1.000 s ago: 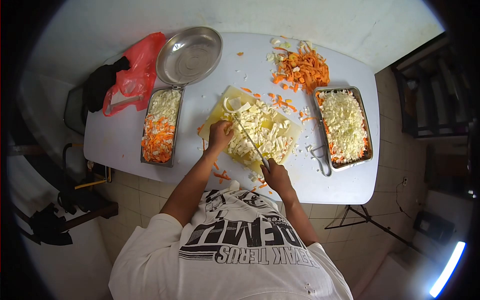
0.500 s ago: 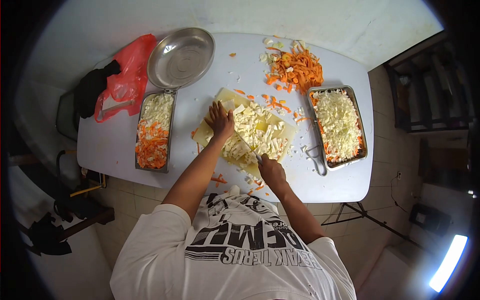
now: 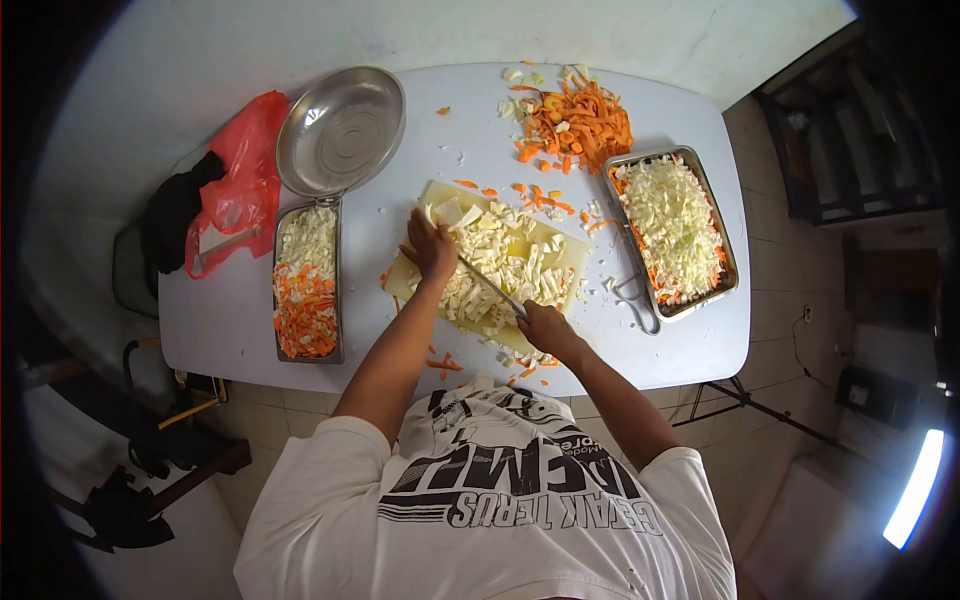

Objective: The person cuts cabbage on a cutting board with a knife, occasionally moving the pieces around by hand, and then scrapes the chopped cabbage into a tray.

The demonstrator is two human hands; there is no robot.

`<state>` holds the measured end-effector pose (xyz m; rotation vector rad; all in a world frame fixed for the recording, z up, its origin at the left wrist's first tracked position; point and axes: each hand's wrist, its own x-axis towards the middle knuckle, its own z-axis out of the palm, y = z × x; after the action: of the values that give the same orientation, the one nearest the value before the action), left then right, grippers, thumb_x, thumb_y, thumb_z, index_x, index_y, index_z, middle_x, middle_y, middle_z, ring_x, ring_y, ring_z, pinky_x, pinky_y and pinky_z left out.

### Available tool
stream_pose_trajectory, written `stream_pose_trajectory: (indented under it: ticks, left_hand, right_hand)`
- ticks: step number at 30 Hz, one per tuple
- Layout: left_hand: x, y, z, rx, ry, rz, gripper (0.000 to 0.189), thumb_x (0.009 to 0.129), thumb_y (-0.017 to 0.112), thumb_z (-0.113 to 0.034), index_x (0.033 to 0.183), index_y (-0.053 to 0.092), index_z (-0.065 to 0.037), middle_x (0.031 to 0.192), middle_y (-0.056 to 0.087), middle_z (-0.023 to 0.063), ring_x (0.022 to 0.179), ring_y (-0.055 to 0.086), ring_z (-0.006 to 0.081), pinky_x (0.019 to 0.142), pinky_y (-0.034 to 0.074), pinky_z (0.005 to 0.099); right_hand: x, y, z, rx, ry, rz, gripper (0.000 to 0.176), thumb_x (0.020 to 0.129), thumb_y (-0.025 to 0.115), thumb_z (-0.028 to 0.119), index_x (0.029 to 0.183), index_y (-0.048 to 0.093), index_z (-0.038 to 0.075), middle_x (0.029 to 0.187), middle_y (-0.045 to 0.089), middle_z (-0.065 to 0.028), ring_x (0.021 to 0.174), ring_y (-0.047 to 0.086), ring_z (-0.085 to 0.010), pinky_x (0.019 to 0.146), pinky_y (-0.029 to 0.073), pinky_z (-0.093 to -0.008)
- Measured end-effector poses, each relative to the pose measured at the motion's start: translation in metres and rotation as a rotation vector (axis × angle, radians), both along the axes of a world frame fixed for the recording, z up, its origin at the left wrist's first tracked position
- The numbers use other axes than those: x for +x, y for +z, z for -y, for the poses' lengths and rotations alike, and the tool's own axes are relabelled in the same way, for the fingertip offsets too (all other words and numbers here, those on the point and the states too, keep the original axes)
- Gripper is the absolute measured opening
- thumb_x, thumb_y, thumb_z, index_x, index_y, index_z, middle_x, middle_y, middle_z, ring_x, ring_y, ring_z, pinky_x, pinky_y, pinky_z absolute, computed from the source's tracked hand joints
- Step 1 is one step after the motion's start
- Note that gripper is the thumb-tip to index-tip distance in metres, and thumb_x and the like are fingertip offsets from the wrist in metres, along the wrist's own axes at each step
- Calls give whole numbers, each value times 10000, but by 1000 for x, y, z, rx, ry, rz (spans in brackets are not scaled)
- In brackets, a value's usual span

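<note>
A kitchen knife (image 3: 493, 290) is gripped by its handle in my right hand (image 3: 545, 328), at the lower right of the cutting board. Its blade slants up-left across chopped cabbage (image 3: 510, 262), and its tip end is close to my left hand. My left hand (image 3: 432, 248) rests on the left part of the pale cutting board (image 3: 455, 190), fingers apart, by the blade's front end. Larger white cabbage pieces (image 3: 452, 214) lie just beyond those fingers. Whether the left fingers press on the blade is hidden.
Metal trays of shredded cabbage and carrot stand at left (image 3: 338, 300) and right (image 3: 733, 275). Beyond the left tray is a round metal bowl (image 3: 345, 135), beside a red plastic bag (image 3: 240, 190). Carrot peelings (image 3: 590, 125) are heaped at the back; tongs (image 3: 643, 305) lie by the right tray.
My left hand's fingers have drawn in from the cabbage pieces toward the knife's tip. The blade lies lower across the cabbage. The whole view has shifted and turned slightly.
</note>
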<state>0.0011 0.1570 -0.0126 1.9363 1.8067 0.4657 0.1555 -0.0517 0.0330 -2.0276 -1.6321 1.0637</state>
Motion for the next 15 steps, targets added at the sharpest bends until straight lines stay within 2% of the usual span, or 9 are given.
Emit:
stream_pose_trajectory:
  ticks: [1, 3, 5, 6, 9, 12, 15]
  left_hand:
    - [-14, -20, -11, 58, 58, 243, 633, 1012, 318, -402, 1465, 235, 33, 1539, 205, 225, 1409, 253, 360, 1133, 186, 536]
    - [-24, -16, -19, 145, 176, 552, 602, 1015, 333, -385, 1428, 298, 52, 1484, 286, 261, 1358, 330, 381, 1125, 250, 458]
    - [-34, -6, -18, 201, 291, 679, 569, 1017, 350, -365, 1382, 360, 72, 1410, 381, 288, 1293, 408, 400, 1095, 313, 394]
    - [-38, -1, -14, 238, 286, 576, 519, 1019, 373, -348, 1313, 414, 77, 1298, 490, 262, 1217, 472, 378, 1034, 370, 417]
    - [-56, 8, 0, -109, 92, 426, 482, 1015, 384, -360, 1246, 462, 56, 1195, 558, 225, 1134, 518, 373, 984, 398, 416]
    - [-48, 0, 17, -195, 144, 707, 436, 1005, 404, -348, 1216, 490, 24, 1163, 587, 196, 1097, 540, 382, 967, 398, 419]
    - [-29, -10, 7, 240, 76, 201, 471, 998, 402, -364, 1288, 453, 4, 1293, 519, 195, 1226, 468, 365, 1035, 334, 502]
  right_hand:
    - [0, 11, 0, 0, -26, 14, 233, 889, 596, 222, 930, 522, 4, 722, 626, -259, 720, 628, -450, 648, 500, -537]
    - [0, 38, 0, -6, -63, 43, 226, 890, 594, 218, 920, 527, 4, 696, 625, -243, 687, 626, -443, 628, 501, -529]
    - [-4, 47, -1, 26, -60, 58, 216, 888, 596, 213, 913, 531, 9, 680, 623, -235, 670, 626, -440, 619, 503, -523]
    - [-5, 49, -2, 43, -59, 67, 211, 887, 596, 211, 910, 534, 11, 672, 622, -231, 662, 626, -439, 614, 504, -521]
    - [-9, 50, -9, -78, -30, 88, 229, 900, 570, 243, 957, 538, 24, 768, 646, -238, 748, 646, -421, 683, 511, -522]
    - [-14, 42, -7, -52, -14, 90, 210, 898, 563, 232, 940, 539, 27, 760, 648, -234, 752, 649, -423, 691, 511, -522]
    - [-16, 45, -7, -103, -22, 119, 177, 903, 541, 205, 920, 539, 29, 747, 648, -225, 728, 655, -415, 667, 520, -515]
